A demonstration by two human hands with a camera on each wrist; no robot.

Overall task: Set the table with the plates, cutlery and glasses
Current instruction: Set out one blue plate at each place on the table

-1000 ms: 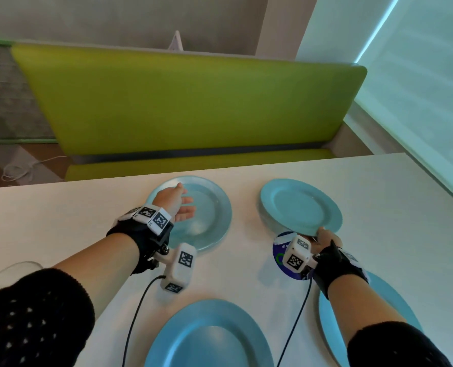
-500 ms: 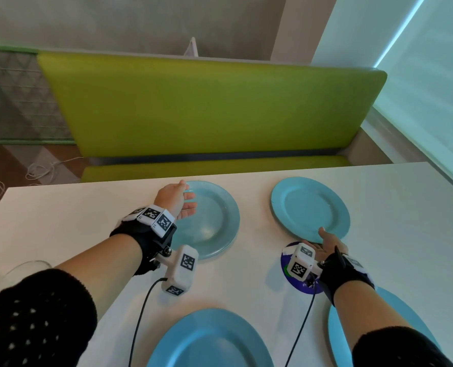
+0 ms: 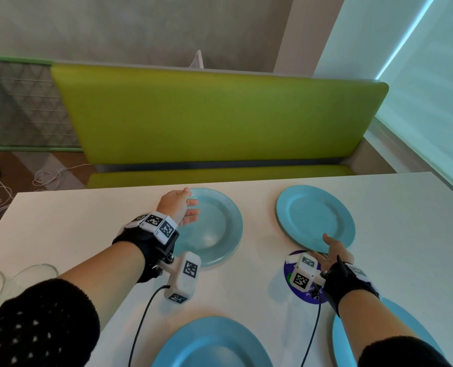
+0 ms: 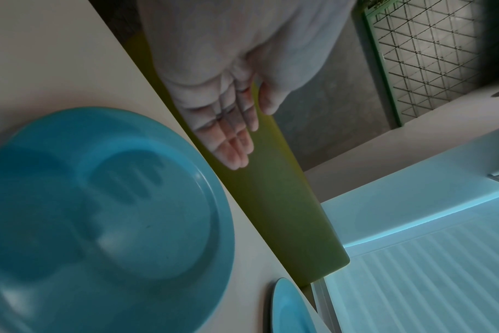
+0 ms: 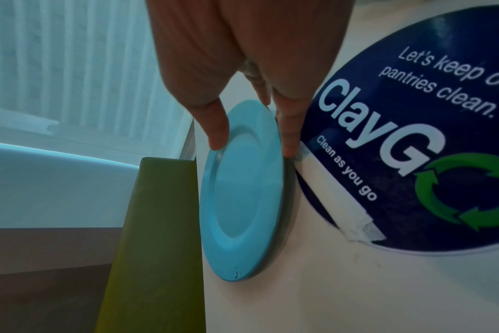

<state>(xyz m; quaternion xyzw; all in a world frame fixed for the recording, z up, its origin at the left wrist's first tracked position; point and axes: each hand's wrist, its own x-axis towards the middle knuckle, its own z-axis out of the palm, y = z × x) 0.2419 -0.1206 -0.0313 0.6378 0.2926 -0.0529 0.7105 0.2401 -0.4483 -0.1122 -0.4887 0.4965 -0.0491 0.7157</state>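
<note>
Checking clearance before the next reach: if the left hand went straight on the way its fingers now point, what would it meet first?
The left hand hovers open over the far-left plate, fingers aimed past the table edge. Nothing lies ahead until the green bench backrest, though depth is unclear.

Smooth, faintly glossy blue plates [image 3: 315, 215]

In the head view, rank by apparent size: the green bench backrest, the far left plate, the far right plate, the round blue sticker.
1. green bench backrest
2. far left plate and far right plate: too alike to rank
3. round blue sticker, partly hidden by the right hand
</note>
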